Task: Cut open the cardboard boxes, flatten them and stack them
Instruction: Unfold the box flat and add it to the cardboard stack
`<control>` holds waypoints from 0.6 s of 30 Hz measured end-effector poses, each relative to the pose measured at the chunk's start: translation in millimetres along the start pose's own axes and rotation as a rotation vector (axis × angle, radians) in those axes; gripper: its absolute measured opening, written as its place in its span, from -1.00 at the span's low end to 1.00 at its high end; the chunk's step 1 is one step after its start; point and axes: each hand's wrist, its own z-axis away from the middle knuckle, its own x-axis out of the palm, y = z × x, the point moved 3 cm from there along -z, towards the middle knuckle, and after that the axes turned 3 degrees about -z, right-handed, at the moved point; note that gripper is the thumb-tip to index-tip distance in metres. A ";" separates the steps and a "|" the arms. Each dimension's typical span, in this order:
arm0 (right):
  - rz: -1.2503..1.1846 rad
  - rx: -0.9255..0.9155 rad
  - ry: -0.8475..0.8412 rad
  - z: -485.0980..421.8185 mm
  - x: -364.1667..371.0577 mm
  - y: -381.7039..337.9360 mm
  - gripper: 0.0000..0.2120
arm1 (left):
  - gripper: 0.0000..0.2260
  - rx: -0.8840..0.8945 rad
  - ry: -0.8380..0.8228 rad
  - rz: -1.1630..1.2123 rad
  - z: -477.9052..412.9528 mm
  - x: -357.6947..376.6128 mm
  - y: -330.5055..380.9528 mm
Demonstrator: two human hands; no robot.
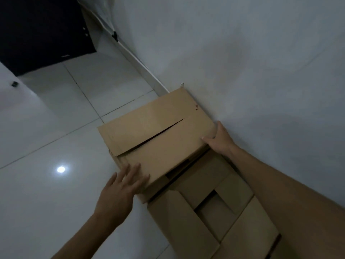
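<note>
2 grips [119, 191] [221, 140] on box [155, 139], stack [186, 221] cropped btm

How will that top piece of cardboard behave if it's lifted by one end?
Probably light: the top cardboard looks flattened and thin. It would likely fold along the open slit across its middle. It might slide on the cardboard stack beneath; the left hand and right hand rest on opposite ends.

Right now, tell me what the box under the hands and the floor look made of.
Box: matt brown cardboard, judging by its creased flaps and the open slit on top. Floor: glossy white tiles, probably ceramic; grout lines and a reflected light show.
</note>
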 end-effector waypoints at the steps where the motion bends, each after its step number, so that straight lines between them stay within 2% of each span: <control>1: 0.027 0.000 -0.001 -4.2 4.0 -0.9 -0.20 | -0.22 -0.020 0.008 0.064 -3.4 -4.6 0.4; 3: 0.100 0.005 0.018 -7.8 8.7 -1.1 -0.16 | -0.50 -0.119 0.062 0.286 -8.5 -18.3 1.0; 4: 0.110 0.013 0.028 -8.6 9.7 -0.2 -0.16 | -0.57 -0.252 0.124 0.447 -11.8 -23.8 -2.3; 6: 0.108 0.013 0.027 -5.9 11.7 2.4 -0.17 | -0.43 -0.633 0.239 0.768 -16.2 -27.5 -12.7; 7: 0.111 0.017 0.024 -2.9 12.2 3.0 -0.17 | -0.34 -0.769 0.231 0.959 -18.4 -24.6 -16.0; 9: 0.125 0.031 0.013 3.1 12.4 3.9 -0.16 | -0.40 -0.837 0.187 1.322 -24.6 -22.4 -13.6; 11: 0.116 0.051 -0.024 12.9 10.8 2.0 -0.15 | -0.47 -0.855 0.154 1.375 -22.0 -24.1 -14.1; 14: 0.047 0.077 -0.079 32.4 -1.0 -5.1 -0.20 | -0.44 -0.943 0.138 1.324 -7.3 -45.6 -21.4; 18: -0.066 0.107 -0.100 76.3 -40.6 -33.5 -0.34 | -0.46 -0.965 0.163 1.317 18.9 -110.4 -28.6</control>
